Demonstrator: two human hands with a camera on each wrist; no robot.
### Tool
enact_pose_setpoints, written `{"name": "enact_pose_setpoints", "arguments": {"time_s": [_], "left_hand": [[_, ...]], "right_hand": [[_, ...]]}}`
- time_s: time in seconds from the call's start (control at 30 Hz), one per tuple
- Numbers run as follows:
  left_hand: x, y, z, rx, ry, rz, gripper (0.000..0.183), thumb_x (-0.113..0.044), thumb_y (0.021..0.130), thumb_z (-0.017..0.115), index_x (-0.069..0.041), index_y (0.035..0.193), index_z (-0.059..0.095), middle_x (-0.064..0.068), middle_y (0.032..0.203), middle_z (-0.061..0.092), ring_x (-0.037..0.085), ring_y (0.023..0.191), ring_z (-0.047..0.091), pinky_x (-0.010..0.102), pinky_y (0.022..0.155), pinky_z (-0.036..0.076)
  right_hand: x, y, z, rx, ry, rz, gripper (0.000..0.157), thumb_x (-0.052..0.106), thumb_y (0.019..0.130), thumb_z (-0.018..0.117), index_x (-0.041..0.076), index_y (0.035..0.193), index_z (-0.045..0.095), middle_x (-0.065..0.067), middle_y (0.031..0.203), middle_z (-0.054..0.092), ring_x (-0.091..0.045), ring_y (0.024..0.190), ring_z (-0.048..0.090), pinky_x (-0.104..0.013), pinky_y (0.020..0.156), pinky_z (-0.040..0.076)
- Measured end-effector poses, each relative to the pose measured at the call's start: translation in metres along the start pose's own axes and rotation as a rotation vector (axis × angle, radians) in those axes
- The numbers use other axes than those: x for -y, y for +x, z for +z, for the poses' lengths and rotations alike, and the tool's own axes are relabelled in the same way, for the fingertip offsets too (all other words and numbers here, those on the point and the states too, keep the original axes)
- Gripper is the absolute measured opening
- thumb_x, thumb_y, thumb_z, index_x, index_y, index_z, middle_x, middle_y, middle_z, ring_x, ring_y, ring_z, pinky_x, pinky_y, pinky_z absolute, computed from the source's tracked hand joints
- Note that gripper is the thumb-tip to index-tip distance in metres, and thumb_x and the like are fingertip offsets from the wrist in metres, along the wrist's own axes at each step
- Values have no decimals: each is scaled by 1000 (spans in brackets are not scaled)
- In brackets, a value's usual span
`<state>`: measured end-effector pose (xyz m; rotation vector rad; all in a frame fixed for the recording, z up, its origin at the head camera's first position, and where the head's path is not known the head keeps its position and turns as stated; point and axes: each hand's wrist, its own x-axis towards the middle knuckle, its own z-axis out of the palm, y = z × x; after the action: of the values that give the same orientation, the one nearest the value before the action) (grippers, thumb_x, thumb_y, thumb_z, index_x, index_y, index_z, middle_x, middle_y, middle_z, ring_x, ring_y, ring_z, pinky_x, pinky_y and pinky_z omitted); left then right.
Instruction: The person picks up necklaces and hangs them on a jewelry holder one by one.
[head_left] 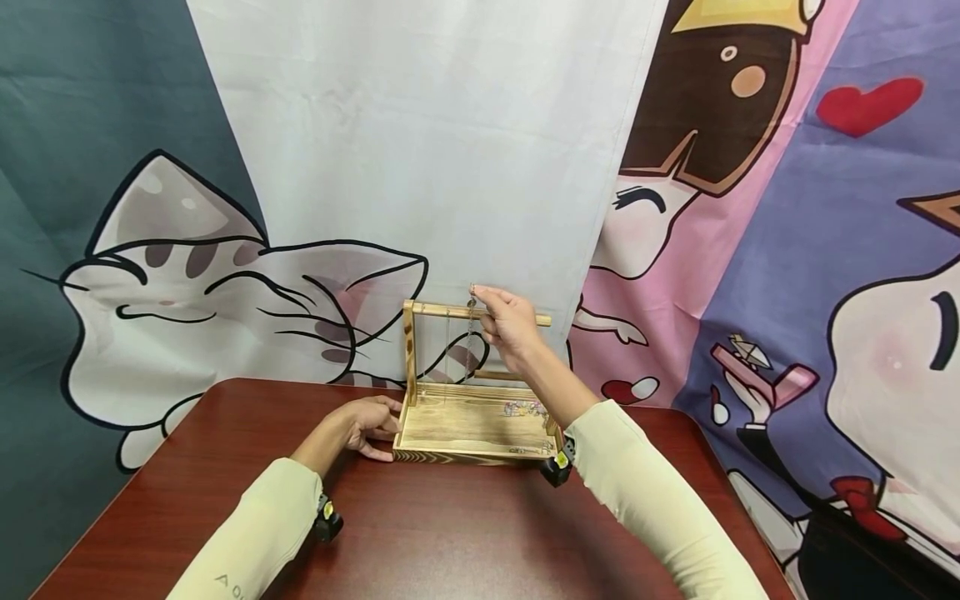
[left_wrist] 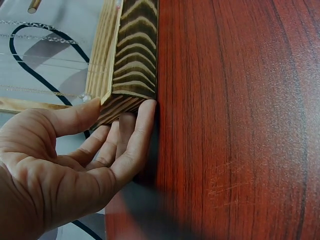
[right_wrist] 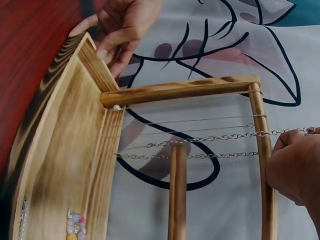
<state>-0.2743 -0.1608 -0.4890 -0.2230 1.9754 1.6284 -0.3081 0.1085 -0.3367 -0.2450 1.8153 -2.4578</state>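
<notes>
Wood, pale with dark grain, forms the tray [head_left: 442,427] and the stand's top bar [head_left: 457,313]; the tray sits near the back edge of the reddish table [head_left: 465,533], with the bar raised above the tray's back edge. The person's left hand [head_left: 367,425] grips the tray at its front left corner, thumb on the rim and fingers against the outside; the right hand [head_left: 510,325] pinches the upper end of a silver chain [right_wrist: 215,138] just beside the bar, and the chain's lower part hangs down towards the tray's back edge.

The work looks partly done; several fine strands [right_wrist: 190,121] already hang from the bar towards its left end, with another silver chain [right_wrist: 192,156] next to the held one, though whether these two are separate pieces cannot be told. The held chain does not look settled, as its end is between the fingers; whether it touches the bar is unclear. What seems left lies in the tray; a bead bracelet [right_wrist: 76,226] towards the back right corner, and some thin jewellery [head_left: 528,450] along the front edge near the right corner.
</notes>
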Motion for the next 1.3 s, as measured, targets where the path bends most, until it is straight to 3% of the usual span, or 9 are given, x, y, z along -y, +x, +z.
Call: {"name": "enact_pose_setpoints", "arguments": {"time_s": [0.23,0.37,0.47,0.63,1.03,1.3], "left_hand": [[0,-2,0,-4,2,1,57,8,104,57,-1,158,42,23,135,65,24,111,73,55,92,72],[-1,-2,0,0,0,3,58,8,104,57,-1,159,40,23,136,64,25,112,73,55,93,72],[-1,-2,0,2,-3,1,58,8,104,57,-1,159,40,23,137,64,26,113,73,55,93,71],[-1,-2,0,4,-6,0,60,7,105,58,-1,161,39,24,139,63,27,116,72,55,94,71],[-2,-2,0,-2,-3,1,59,8,104,58,-1,160,40,23,137,64,26,114,73,53,91,72],[-1,-3,0,-2,-8,-2,58,7,105,59,-1,159,40,24,139,62,28,115,71,53,92,72]], "right_hand": [[-9,-1,2,-9,-19,22,39,17,113,68,-3,147,69,15,55,36,-2,46,26,-16,44,22],[-15,-2,2,-17,-14,38,38,16,114,67,-3,147,69,15,71,57,-1,46,26,-15,44,22],[-20,-2,1,-20,-15,50,38,16,113,68,-3,146,69,15,71,58,0,46,27,-15,43,21],[-26,-3,-3,-26,-17,56,38,18,113,70,-1,145,71,14,55,33,-2,46,24,-16,44,20],[-39,-10,-19,-18,24,73,23,17,112,71,5,131,77,14,54,32,-2,47,25,-15,44,26],[-48,-18,-24,-3,8,80,37,17,112,71,-6,140,69,13,54,30,-3,47,24,-17,45,23]]}}
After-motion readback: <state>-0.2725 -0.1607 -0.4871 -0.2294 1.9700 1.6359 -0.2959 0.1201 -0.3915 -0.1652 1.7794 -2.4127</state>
